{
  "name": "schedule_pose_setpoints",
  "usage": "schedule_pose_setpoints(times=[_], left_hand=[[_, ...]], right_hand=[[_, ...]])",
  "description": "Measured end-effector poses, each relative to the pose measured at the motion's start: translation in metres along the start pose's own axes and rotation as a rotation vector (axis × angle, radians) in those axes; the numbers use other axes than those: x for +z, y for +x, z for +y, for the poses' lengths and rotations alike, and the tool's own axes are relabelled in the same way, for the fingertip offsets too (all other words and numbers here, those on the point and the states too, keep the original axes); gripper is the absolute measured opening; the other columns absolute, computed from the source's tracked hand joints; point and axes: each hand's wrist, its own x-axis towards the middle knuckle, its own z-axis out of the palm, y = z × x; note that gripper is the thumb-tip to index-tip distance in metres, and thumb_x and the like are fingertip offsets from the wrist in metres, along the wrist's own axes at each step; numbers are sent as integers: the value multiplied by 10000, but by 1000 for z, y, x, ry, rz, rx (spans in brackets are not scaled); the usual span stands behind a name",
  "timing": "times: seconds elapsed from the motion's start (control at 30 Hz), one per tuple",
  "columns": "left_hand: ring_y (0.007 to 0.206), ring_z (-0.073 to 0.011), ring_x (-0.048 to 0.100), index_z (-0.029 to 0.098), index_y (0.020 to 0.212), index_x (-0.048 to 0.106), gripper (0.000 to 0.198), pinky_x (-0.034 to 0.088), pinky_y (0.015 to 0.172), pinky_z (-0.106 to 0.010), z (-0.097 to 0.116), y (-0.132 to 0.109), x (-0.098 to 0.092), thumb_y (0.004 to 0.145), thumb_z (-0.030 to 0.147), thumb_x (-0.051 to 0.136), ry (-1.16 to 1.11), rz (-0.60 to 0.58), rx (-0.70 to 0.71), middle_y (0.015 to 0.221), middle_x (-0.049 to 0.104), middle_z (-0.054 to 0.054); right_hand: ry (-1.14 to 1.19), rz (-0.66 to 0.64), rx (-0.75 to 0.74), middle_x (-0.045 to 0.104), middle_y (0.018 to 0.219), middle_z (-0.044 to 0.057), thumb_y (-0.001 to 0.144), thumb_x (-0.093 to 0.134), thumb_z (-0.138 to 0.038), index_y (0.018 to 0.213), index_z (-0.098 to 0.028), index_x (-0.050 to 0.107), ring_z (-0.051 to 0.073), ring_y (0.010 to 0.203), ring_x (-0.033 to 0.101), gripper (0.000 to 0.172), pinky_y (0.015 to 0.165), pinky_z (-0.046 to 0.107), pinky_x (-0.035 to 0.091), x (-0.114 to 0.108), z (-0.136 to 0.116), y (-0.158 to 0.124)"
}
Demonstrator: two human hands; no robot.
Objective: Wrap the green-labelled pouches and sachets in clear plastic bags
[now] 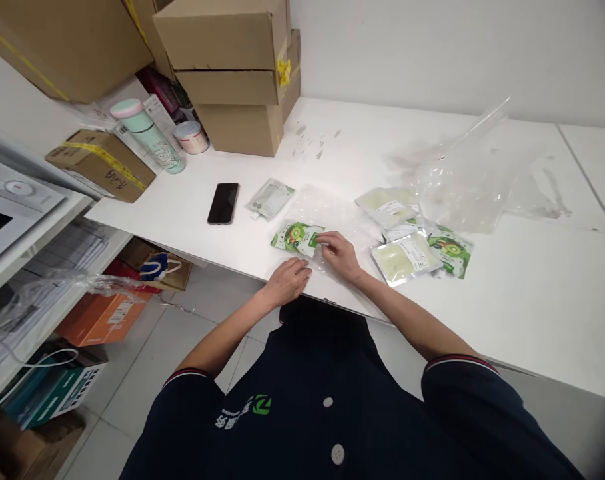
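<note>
Near the front edge of the desk (pixel 522 293), green kiwi-print packet (pixel 296 238) lies flat, printed face up, partly on a clear bubble-wrap sheet (pixel 340 208). Long axis: left to right, roughly parallel to the desk's front edge. Relative to the hands: packet sits beyond the left hand (pixel 288 279) and to the left of the right hand (pixel 338 255).

Nearer hand: right. Its bent fingers reach the packet's right end, thumb side close in; cannot tell whether packet or wrap is pinched. Left hand palm down at the desk edge, fingers together and slightly curved, tips just beside the packet's near right corner; contact with the wrap cannot be told.

Surroundings: silver-backed packet (pixel 270 198) just beyond the kiwi-print one; phone (pixel 223 203) farther left; overlapping packet pile (pixel 405 259) right of the right hand, with a crumpled clear bag (pixel 462 183) behind it.
</note>
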Motion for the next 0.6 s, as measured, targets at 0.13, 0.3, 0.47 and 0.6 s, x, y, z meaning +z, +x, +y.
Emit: schedule_pose_setpoints(times=[0.13, 0.3, 0.47, 0.6], left_hand=[[983, -215, 611, 140, 1117, 640, 266, 522, 860, -344, -8, 1, -2, 967, 156, 422, 58, 24, -120, 1053, 667, -122], [837, -206, 600, 190, 1070, 672, 284, 460, 717, -319, -36, 7, -1, 959, 120, 420, 243, 17, -265, 956, 672, -94], [807, -214, 572, 187, 925, 678, 310, 384, 681, -327, -46, 18, 1, 962, 94, 385, 296, -33, -191, 879, 671, -77], [819, -233, 553, 169, 843, 656, 281, 362, 675, -353, -45, 6, -11, 915, 55, 409, 348, -83, -186, 854, 644, -107]], right_hand=[[1, 51, 102, 677, 1127, 83, 849, 507, -207, 1000, -224, 720, 188, 923, 656, 261, 701, 325, 530, 4, 1, -1], [58, 64, 142, 674, 1137, 73, 848, 511, -229, 1003, -233, 724, 187, 931, 651, 263, 709, 327, 525, 7, 3, -1], [45, 58, 126, 674, 1141, 88, 850, 507, -224, 1009, -231, 731, 203, 921, 647, 275, 720, 354, 538, 12, -1, 6], [2, 14, 153, 688, 1114, 79, 809, 522, -196, 986, -229, 743, 197, 884, 651, 285, 714, 351, 552, -4, -10, 2]])
